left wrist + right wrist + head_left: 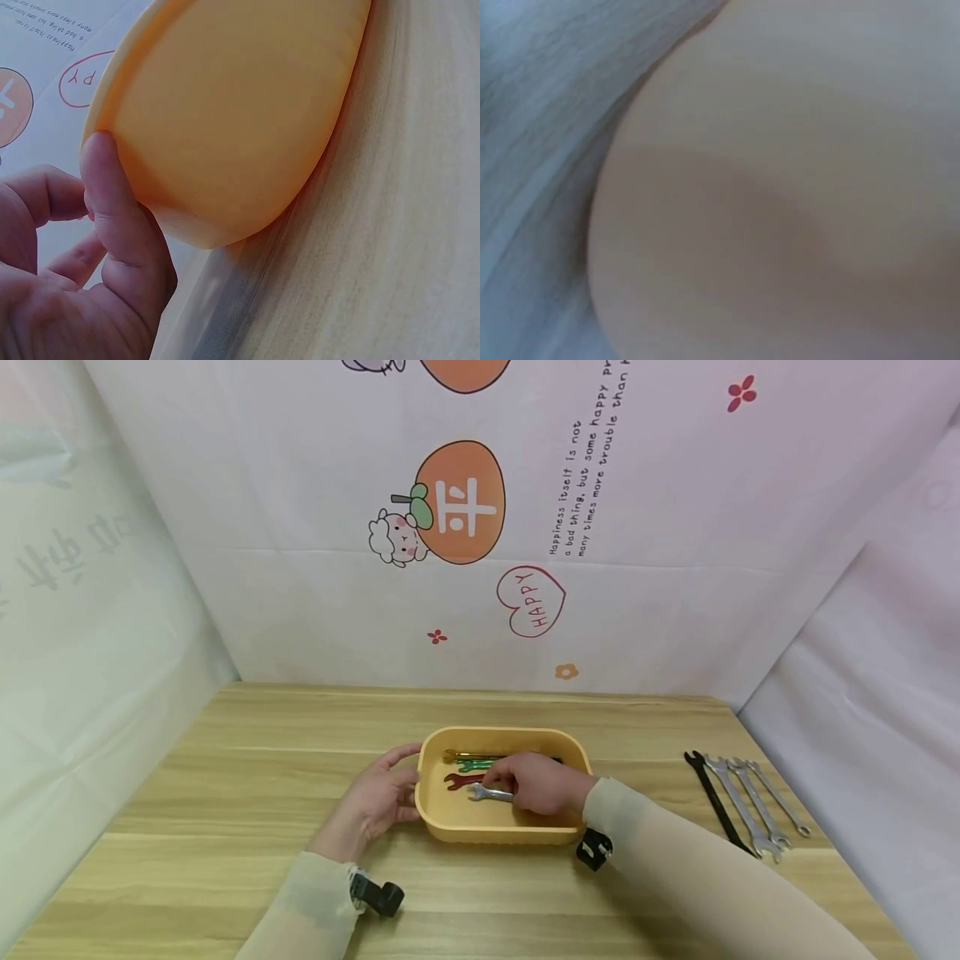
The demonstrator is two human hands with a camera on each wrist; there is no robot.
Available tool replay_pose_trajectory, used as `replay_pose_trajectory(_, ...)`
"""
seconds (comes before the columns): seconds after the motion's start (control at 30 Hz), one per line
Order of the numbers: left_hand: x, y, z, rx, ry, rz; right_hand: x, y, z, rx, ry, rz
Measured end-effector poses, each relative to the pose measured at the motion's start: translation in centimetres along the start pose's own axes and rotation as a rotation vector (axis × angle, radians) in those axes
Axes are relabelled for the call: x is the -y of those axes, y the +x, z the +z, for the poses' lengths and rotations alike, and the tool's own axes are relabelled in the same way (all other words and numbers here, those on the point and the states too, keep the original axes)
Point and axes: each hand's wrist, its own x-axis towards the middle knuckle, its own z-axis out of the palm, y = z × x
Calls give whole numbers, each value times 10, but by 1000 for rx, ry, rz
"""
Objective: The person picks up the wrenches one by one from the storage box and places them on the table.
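A yellow plastic bin [495, 836] sits on the table. My left hand [382, 793] is at its left end, fingers against the outside wall. In the left wrist view, one finger [116, 202] of that hand lies along the wall up to the rim. Inside the bin, my right hand [547, 783] pinches a small silver open-end wrench [491, 793]. Beside it lie a red wrench [459, 781], a green wrench [472, 767] and a gold wrench [461, 756], partly covered by the hand. The right wrist view has only the blurred bin wall [742, 225] up close.
On the wooden table's [247, 793] right side lie a black wrench [718, 802] and several silver wrenches [746, 806], side by side at a slant. White printed cloth [337, 627] stands behind the table and at both sides.
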Motion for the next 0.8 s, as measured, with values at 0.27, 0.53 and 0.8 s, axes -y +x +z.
replay_pose_trajectory(0.27, -1, -1, 0, -4, 10, -1, 3, -3, -4, 24, -21, -66)
replay_pose_trajectory(0.53, -1, -1, 0, 2, 15, 6, -3, -3, -8, 29, 61, -100)
replay_pose_trajectory(0.8, 0, -1, -1, 7, -1, 0, -7, -7, -11, 11, 250, -10)
